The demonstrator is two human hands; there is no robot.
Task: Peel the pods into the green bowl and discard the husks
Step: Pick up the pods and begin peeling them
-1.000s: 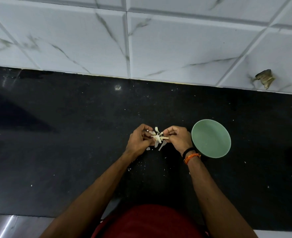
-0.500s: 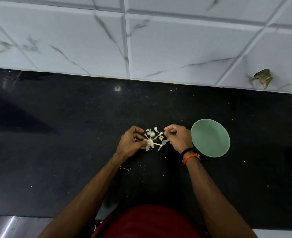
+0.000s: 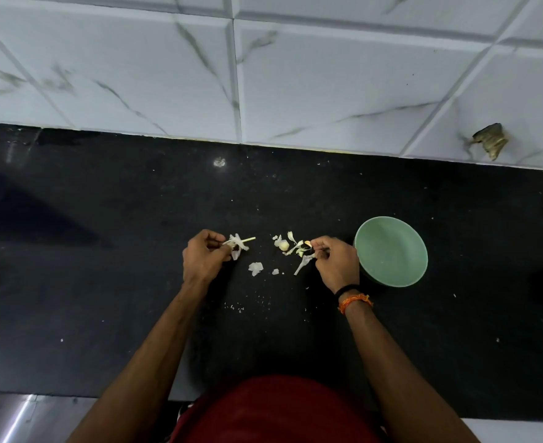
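My left hand (image 3: 203, 255) pinches a tuft of pale papery husk with a thin stalk (image 3: 239, 243) sticking out to the right. My right hand (image 3: 335, 262) pinches a small pale pod piece (image 3: 308, 243) at its fingertips, and a strip of husk (image 3: 302, 265) hangs below them. Between my hands, a peeled pod (image 3: 283, 245) and loose husk scraps (image 3: 256, 268) lie on the black counter. The green bowl (image 3: 391, 251) stands just right of my right hand; it looks bare inside.
The black counter (image 3: 104, 282) runs left and right, speckled with tiny husk crumbs. A white marble-look tiled wall (image 3: 263, 75) rises behind it, with a chipped hole (image 3: 490, 143) at the right. My red shirt shows at the bottom edge.
My hands have pulled apart: the left moved left with a husk tuft, the right stayed by the bowl. Pod pieces and scraps now lie on the counter between them.
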